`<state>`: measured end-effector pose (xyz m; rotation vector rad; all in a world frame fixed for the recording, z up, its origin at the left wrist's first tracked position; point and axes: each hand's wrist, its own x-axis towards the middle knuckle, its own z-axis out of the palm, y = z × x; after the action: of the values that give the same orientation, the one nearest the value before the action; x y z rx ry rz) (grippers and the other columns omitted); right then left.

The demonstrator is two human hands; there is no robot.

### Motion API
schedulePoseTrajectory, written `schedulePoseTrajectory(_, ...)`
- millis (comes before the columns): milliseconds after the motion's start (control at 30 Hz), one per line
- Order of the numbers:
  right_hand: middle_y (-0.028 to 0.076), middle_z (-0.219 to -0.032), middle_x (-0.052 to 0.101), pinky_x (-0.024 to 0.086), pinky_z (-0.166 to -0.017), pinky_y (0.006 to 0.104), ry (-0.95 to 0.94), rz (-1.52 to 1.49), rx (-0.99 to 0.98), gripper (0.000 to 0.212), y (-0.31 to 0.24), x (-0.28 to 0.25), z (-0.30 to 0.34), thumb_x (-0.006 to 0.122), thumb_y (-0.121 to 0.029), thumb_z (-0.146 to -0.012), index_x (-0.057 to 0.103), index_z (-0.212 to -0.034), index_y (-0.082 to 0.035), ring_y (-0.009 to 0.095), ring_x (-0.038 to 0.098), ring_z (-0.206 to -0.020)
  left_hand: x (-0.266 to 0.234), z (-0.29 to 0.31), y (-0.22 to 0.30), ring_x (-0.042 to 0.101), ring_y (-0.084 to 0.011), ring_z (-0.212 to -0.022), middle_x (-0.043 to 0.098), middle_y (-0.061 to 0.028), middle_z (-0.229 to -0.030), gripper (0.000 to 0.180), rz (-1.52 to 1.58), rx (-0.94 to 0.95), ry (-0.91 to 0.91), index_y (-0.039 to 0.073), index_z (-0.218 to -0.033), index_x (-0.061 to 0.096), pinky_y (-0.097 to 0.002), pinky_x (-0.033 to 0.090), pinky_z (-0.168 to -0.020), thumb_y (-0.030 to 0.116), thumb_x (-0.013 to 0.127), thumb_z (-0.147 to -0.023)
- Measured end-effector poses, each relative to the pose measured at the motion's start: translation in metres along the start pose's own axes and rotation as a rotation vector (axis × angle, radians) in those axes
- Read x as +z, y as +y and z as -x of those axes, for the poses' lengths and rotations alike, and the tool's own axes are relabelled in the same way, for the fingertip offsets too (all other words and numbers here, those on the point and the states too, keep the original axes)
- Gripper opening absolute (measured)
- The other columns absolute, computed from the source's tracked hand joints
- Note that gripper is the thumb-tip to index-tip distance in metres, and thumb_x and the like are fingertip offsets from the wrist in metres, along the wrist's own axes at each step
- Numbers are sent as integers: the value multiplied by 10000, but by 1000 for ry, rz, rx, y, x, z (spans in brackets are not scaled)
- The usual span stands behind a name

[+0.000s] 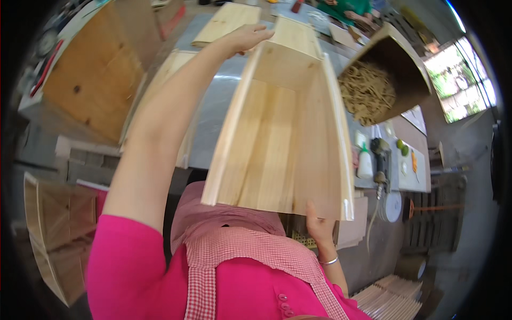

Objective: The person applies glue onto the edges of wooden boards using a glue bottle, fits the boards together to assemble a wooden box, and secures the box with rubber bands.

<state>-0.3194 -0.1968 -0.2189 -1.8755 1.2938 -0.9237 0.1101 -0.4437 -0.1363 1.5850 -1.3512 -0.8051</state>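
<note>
A long pale wooden box (274, 144) fills the middle of the head view, its open side toward me. It slants, with the far end over the metal-topped table and the near end close to my apron. My left hand (249, 39) reaches across to the box's far left corner, fingers lying over the edge. My right hand (320, 226) grips the near end at the right, thumb inside on the wood and fingers hidden beneath. Light-coloured strips run along the rims of both long sides. Beyond the far end lies another pale wooden piece (295, 33).
Wooden boards (226, 22) lie on the table (210, 125). At right are a carton (408, 69) of shredded packing material, a white squeeze bottle (365, 162) and an air-powered tool (380, 154) with a hose. A large wooden case (96, 80) stands left. Another person's hand (357, 17) shows far off.
</note>
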Motion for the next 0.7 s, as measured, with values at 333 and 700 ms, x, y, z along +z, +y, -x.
schedulePoseTrajectory(333, 159, -1235, 592, 422, -1002, 340, 135, -132, 109, 400, 58, -45, 36, 392, -219, -1067, 518, -1283, 93, 223, 547, -1159, -13, 384, -154, 598, -173, -902, 586, -56, -963, 250, 984, -657, 1037, 62, -1118, 583, -344, 508, -837, 230, 658, -948)
schedulePoseTrajectory(700, 122, -1121, 633, 471, -889, 313, 229, -46, 12, 412, 62, -52, 20, 423, -263, -1072, 565, -1262, 75, 163, 584, -1023, -10, 350, -158, 500, -290, -1187, 466, -183, -1285, 795, 1423, -781, 1004, 19, -1437, 347, -409, 437, -1051, 318, 777, -839)
